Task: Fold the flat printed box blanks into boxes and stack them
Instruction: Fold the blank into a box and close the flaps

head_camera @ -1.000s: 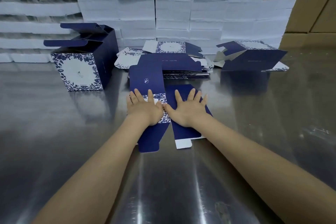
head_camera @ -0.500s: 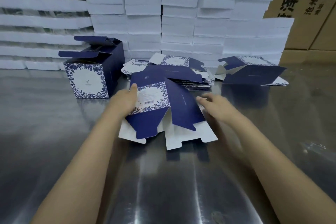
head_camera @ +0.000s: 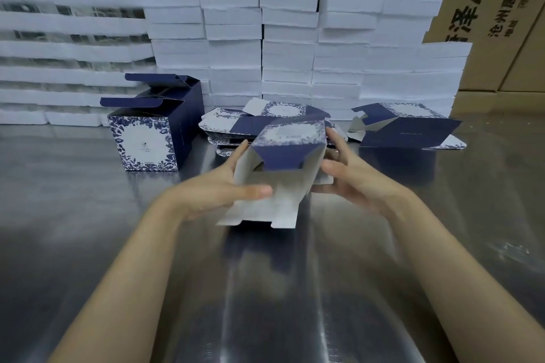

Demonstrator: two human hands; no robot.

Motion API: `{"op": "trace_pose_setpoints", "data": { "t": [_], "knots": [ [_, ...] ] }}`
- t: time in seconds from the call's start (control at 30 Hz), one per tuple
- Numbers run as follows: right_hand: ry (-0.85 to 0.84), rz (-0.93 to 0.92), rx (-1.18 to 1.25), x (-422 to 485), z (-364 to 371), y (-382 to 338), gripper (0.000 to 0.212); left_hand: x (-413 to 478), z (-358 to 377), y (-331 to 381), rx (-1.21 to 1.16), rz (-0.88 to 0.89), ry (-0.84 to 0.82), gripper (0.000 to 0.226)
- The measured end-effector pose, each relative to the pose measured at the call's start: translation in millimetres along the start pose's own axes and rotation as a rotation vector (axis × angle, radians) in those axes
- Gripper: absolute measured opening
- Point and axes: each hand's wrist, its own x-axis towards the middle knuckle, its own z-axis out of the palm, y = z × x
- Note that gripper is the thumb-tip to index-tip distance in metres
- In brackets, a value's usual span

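Box blank, half opened, is grasped above the table: the left hand is curled round one side, the right hand round the other.

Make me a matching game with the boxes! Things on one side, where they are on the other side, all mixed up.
Things:
1. half-folded box
2. finished box
3. flat blanks
4. white stacks

Places:
a. standing left on the table, top flaps open
b. at the very back
c. held by the left hand and right hand
d. piled just behind the hands

Pairs: 1-c, 2-a, 3-d, 4-b
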Motion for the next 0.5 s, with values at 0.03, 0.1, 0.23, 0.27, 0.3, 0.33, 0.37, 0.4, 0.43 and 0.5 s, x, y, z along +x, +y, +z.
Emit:
{"op": "trace_pose_setpoints", "data": {
  "t": [0.03,0.1,0.23,0.27,0.3,0.33,0.37,0.4,0.43,0.5],
  "knots": [
    [0.034,-0.029,-0.059,1.5,3.3,1.6,0.114,3.5,3.3,-2.0,0.054,0.019,0.069,0.106],
    [0.123,-0.055,-0.152,4.0,6.9,3.8,0.112,13.0,6.1,-5.3,0.068,0.097,0.264,0.076],
    [0.113,-0.089,-0.284,3.7,7.6,8.3,0.121,21.8,5.1,-10.5,-0.017,0.173,0.540,0.015],
    [0.102,-0.106,-0.379,2.1,10.1,9.2,0.123,23.7,4.6,-12.9,-0.035,0.203,0.586,0.009],
    [0.112,-0.127,-0.483,1.5,11.9,11.1,0.121,25.5,5.3,-14.3,-0.053,0.242,0.625,0.005],
    [0.141,-0.166,-0.559,1.4,14.1,12.8,0.113,27.5,6.8,-15.5,-0.076,0.279,0.657,0.003],
    [0.198,-0.227,-0.576,2.4,15.5,14.2,0.099,29.0,8.5,-16.5,-0.115,0.310,0.679,0.003],
    [0.275,-0.300,-0.527,3.5,16.3,14.6,0.080,30.3,10.3,-17.7,-0.176,0.332,0.694,0.004],
    [0.363,-0.357,-0.421,3.9,16.4,14.2,0.062,31.4,11.4,-18.7,-0.249,0.344,0.708,0.005],
    [0.511,-0.390,-0.152,4.7,12.4,11.2,0.034,33.7,12.0,-22.2,-0.371,0.340,0.731,0.006]
  ]
}}
